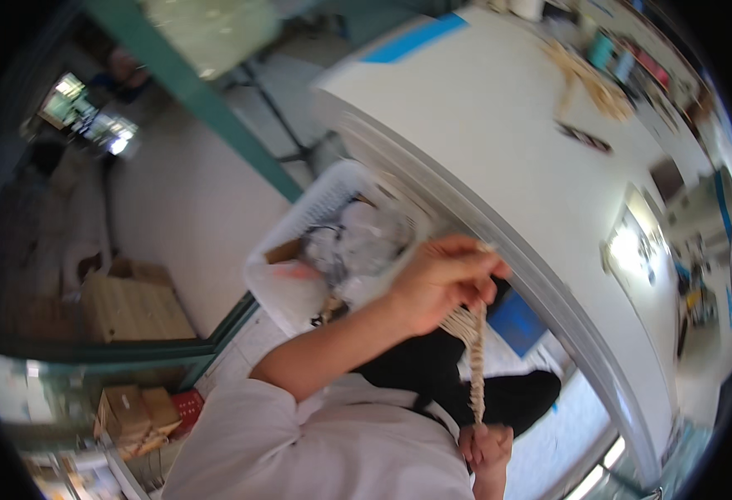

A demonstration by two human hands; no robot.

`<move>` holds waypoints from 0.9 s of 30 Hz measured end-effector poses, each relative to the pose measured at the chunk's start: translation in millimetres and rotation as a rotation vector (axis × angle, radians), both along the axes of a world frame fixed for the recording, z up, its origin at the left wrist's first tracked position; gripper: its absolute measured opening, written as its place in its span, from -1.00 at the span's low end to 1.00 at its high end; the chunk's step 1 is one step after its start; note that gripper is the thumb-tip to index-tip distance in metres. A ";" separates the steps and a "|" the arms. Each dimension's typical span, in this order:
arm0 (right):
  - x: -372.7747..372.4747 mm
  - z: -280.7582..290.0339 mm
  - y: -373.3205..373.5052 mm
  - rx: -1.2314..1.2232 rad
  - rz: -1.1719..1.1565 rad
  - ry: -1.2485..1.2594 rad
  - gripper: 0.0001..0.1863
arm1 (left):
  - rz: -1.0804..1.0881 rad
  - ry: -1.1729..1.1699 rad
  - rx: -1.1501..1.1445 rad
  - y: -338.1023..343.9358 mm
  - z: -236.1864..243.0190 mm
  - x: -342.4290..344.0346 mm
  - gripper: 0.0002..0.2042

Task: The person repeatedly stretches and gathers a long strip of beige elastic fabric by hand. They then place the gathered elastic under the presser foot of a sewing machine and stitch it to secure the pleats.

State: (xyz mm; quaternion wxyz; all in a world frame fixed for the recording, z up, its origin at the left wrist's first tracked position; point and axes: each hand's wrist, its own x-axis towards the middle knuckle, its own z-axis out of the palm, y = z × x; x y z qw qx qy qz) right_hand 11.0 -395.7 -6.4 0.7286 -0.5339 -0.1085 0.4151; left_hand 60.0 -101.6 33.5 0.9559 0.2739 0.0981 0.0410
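Note:
A cream knotted cord (477, 375) runs nearly straight up and down between my two hands, over my dark-trousered lap. My left hand (445, 282) is closed on its upper end, beside the table edge, with fingertips pinched together. Several loose cream strands (457, 326) fan out just below that hand. Lower down, my right hand (487, 447) is curled round the other end of the cord. Its fingers hide whatever part of the cord lies inside them.
The white table (499, 125) curves along my right, with a metal edge. On it lie cream strands (587, 83), a small dark slim object (584, 137) and a shiny sheet (637, 237). A white plastic basket (272, 302) holding clear bags stands left, near a green frame (241, 146).

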 end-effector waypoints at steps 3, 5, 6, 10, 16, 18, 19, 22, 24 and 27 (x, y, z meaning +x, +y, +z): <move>-6.7 -1.9 12.7 -0.097 -0.089 -0.057 -0.36 | 0.005 -0.012 0.011 1.0 -3.0 6.2 -0.87; -8.1 15.8 21.7 -0.174 -0.033 -0.037 -0.40 | 0.041 0.038 0.052 7.5 -2.4 -7.5 -0.85; -8.4 22.2 24.0 -0.225 -0.023 -0.032 -0.41 | 0.057 0.063 0.071 8.8 -2.6 -12.1 -0.84; -9.8 29.5 31.4 -0.204 -0.033 -0.009 -0.41 | 0.187 0.102 0.168 27.7 -6.8 -18.8 -0.85; -11.6 22.6 23.5 -0.192 -0.098 -0.166 -0.43 | 0.150 0.153 0.155 24.2 -15.4 -24.4 -0.83; -8.5 8.3 14.3 -0.136 -0.088 -0.159 -0.43 | 0.101 0.153 0.156 25.6 -12.8 -27.3 -0.82; -9.8 8.9 14.4 -0.142 -0.092 -0.162 -0.43 | 0.089 0.141 0.171 27.2 -12.6 -29.0 -0.82; -11.4 12.0 14.1 -0.222 -0.082 -0.138 -0.44 | 0.084 0.125 0.177 28.7 -13.9 -29.7 -0.82; -11.8 11.5 14.0 -0.253 -0.077 -0.110 -0.44 | 0.089 0.126 0.175 28.7 -15.4 -30.5 -0.83; -14.3 8.7 11.6 -0.246 -0.074 -0.116 -0.43 | 0.115 0.141 0.188 30.8 -18.5 -32.0 -0.84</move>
